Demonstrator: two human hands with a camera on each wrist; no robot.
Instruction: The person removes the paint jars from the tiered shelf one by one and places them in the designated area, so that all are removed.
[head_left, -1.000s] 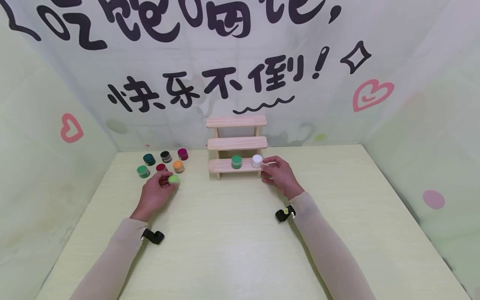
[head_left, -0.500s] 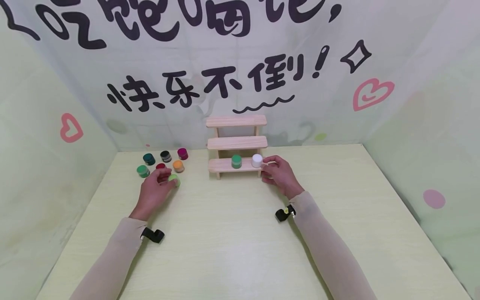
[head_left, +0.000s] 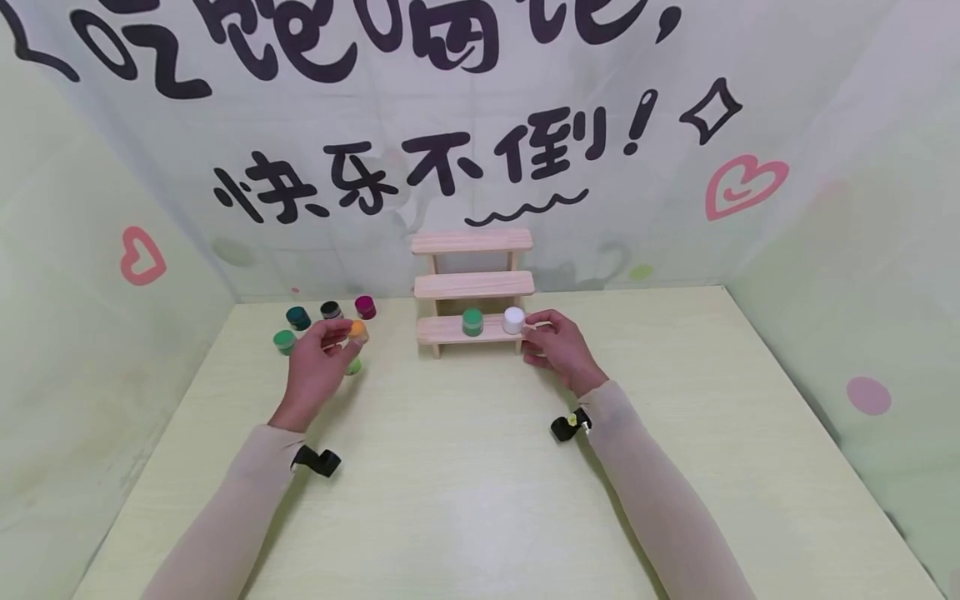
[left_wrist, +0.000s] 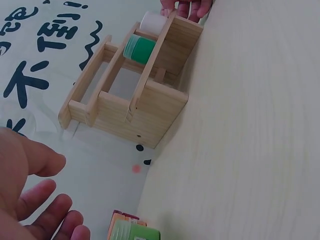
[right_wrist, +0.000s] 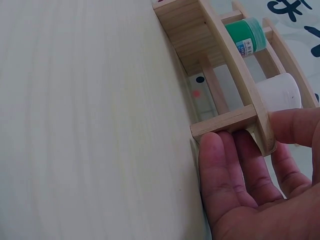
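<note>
My left hand [head_left: 321, 367] hovers over the light green paint jar [left_wrist: 137, 231], beside the orange paint jar [head_left: 357, 331]. Its thumb and fingers are apart, and in the left wrist view nothing lies between them. My right hand [head_left: 561, 350] holds the right end of the three-tier wooden stand [head_left: 474, 286], thumb at the bottom board's edge and fingers against the leg beneath. Close to that thumb, a white paint jar [right_wrist: 280, 94] sits on the bottom tier. Left of it on the same tier is a green paint jar [head_left: 472, 322].
Beyond my left hand stand several more paint jars: green [head_left: 284, 342], teal [head_left: 298, 317], black [head_left: 331, 310] and magenta [head_left: 365, 307]. A printed cloth backdrop [head_left: 480, 150] rises behind the pale table [head_left: 465, 467]. Cloth walls flank both sides.
My left hand has let go of the light green paint jar and shifted up and slightly right, toward the orange one. The red jar is now hidden behind it. My right hand stays put.
</note>
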